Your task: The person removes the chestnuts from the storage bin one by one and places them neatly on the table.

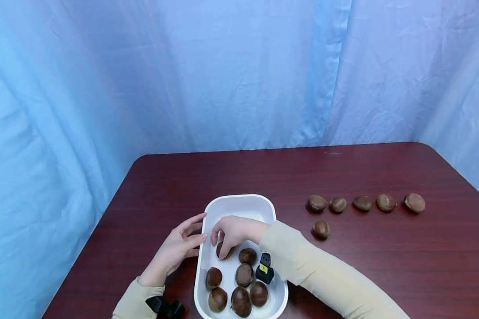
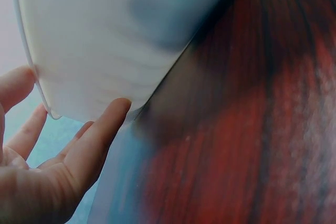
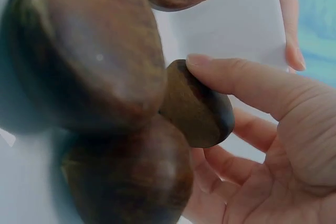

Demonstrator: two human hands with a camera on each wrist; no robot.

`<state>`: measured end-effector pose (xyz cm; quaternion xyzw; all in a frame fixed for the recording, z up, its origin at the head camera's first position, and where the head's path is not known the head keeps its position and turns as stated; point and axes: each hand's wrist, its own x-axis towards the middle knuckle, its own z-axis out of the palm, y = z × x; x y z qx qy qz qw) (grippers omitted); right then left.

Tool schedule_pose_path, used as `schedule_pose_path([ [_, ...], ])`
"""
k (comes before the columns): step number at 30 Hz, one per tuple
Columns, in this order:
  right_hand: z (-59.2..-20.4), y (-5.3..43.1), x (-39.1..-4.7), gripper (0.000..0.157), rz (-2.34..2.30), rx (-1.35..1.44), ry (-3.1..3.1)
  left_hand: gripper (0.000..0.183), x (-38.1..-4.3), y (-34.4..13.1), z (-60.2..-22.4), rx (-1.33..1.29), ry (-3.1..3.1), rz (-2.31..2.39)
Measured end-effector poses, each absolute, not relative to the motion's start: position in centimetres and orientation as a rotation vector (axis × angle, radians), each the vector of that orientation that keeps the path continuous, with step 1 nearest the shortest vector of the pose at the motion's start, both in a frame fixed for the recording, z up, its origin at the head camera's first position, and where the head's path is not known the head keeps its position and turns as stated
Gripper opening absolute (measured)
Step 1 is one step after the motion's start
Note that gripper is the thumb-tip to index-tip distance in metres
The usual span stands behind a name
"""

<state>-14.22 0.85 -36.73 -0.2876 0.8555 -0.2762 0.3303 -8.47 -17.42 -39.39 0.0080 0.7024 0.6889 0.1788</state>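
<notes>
A white rectangular tray (image 1: pixel 201 283) stands on the table and holds several brown chestnuts, among them one chestnut (image 1: pixel 244 275) near its middle. My right hand (image 1: pixel 235 230) reaches into the tray from the right. Its thumb and fingers pinch a chestnut (image 3: pixel 202 108), partly covered by the hand in the head view. At the tray's left side, my left hand (image 1: pixel 179 243) touches the rim and outer wall with spread, fairly straight fingers. In the left wrist view those fingers (image 2: pixel 107 129) rest against the tray's outside wall (image 2: pixel 89 51).
Right of the tray, a row of several chestnuts (image 1: pixel 362 203) lies on the dark red table (image 1: pixel 175 181). One more chestnut (image 1: pixel 321 230) sits below the row's left end. Blue curtains (image 1: pixel 239 79) hang behind the table and at its sides.
</notes>
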Motion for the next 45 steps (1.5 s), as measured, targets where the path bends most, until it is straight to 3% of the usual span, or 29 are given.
schedule_pose_path([
  [19, -35.8, 1.5, -14.6, 0.014, -1.008, -0.605, 2.182, 0.066, -8.3, -17.4, -39.3, 0.006, 2.009, 1.936],
  [45, -32.0, 2.9, -14.9, 0.009, -1.185, -0.728, 2.153, 0.063, -8.6, -17.3, -39.1, -0.005, 2.036, 1.929],
])
